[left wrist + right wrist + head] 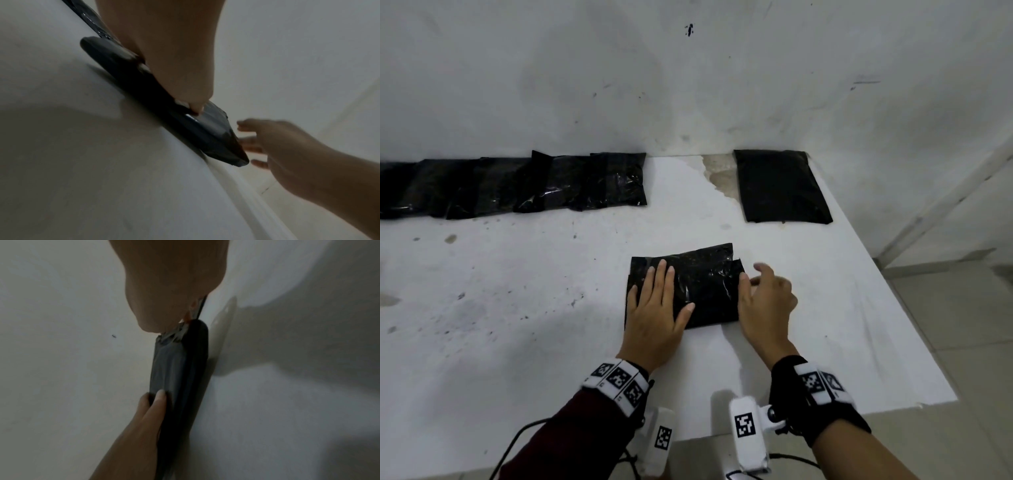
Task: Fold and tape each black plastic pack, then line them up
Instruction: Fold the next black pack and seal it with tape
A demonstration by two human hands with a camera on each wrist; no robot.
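White table (825, 308) bears a folded black pack (709, 284) under flat left hand (654, 315).

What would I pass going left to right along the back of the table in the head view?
Row of taped packs → bare white tabletop → patch of peeled surface → single flat pack.

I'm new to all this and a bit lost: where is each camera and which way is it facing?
Head: on the head, looking down at the table; both hands and forearms show.
Left wrist: low along the left hand, pressing the pack; the right hand shows.
Right wrist: along the right hand at the pack's edge.
All share the pack.
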